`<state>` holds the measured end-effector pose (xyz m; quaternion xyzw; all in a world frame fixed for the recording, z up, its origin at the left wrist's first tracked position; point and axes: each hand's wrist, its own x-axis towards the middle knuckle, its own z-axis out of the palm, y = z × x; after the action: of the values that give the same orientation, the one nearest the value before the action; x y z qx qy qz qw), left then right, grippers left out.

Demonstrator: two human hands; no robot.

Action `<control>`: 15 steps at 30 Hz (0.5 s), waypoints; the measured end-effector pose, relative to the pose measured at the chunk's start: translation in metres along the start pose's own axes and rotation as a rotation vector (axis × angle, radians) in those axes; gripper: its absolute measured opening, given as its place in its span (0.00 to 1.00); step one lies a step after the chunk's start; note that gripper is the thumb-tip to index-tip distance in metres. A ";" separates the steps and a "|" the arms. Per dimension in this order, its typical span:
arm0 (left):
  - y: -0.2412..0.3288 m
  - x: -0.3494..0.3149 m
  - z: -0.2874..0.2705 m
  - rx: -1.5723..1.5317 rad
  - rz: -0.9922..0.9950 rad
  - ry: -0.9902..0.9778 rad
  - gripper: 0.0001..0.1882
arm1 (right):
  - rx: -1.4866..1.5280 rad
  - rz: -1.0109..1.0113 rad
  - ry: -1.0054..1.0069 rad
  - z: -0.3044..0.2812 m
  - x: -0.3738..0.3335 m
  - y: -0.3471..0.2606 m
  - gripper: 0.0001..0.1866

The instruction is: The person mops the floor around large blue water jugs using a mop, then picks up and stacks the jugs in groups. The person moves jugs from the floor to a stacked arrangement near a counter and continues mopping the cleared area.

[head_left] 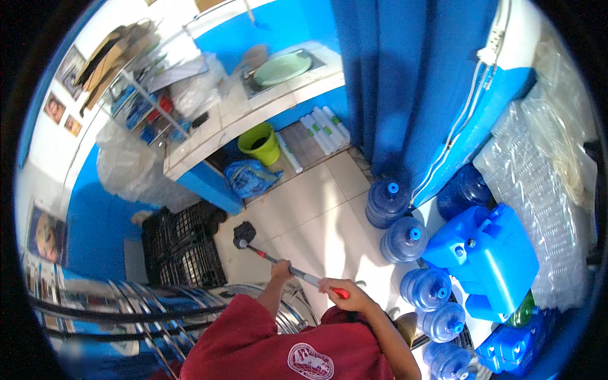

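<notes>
A mop slants across the middle of the view, its grey handle (304, 275) ending in a red grip near me. My left hand (281, 271) is wrapped round the handle partway down. Up at the red-grip end, my right hand (342, 293) is closed on the same handle. The dark mop head (243, 233) lies on the pale tile floor (296, 214), close to a black plastic crate (182, 246) on the left.
Several blue water jugs (404, 239) line the right side beside large blue containers (487, 253). A yellow-green bucket (259, 144) and a blue bag (249, 178) sit below the counter (253, 117). Metal-framed chairs (152, 316) stand at lower left. A blue curtain (411, 82) hangs ahead.
</notes>
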<state>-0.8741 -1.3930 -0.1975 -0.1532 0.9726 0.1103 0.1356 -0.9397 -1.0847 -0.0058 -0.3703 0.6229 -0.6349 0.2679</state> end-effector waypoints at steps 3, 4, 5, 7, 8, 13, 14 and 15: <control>0.053 0.004 -0.011 -0.145 0.262 -0.009 0.12 | 0.100 0.224 0.163 -0.040 -0.044 -0.029 0.11; 0.088 0.009 -0.013 -0.205 0.275 -0.106 0.13 | 0.082 0.251 0.276 -0.057 -0.067 -0.046 0.11; 0.121 0.008 -0.017 -0.349 0.416 -0.056 0.13 | 0.060 0.261 0.384 -0.074 -0.093 -0.066 0.11; 0.192 -0.002 -0.029 -0.553 0.676 -0.090 0.10 | -0.123 0.257 0.577 -0.105 -0.142 -0.108 0.09; 0.225 -0.003 -0.037 -0.434 0.714 -0.358 0.10 | -0.115 0.263 0.774 -0.111 -0.165 -0.127 0.09; 0.363 -0.059 -0.043 -0.614 1.166 -0.648 0.13 | -0.420 0.234 1.052 -0.105 -0.254 -0.223 0.20; 0.377 -0.069 -0.038 -0.634 1.246 -0.722 0.14 | -0.546 0.151 1.175 -0.090 -0.268 -0.238 0.18; 0.388 -0.081 -0.031 -0.593 1.264 -0.784 0.13 | -0.610 0.114 1.314 -0.073 -0.281 -0.252 0.17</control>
<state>-0.9346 -1.0189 -0.0774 0.4472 0.6870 0.4661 0.3329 -0.8044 -0.7954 0.2089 0.0624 0.8229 -0.5093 -0.2439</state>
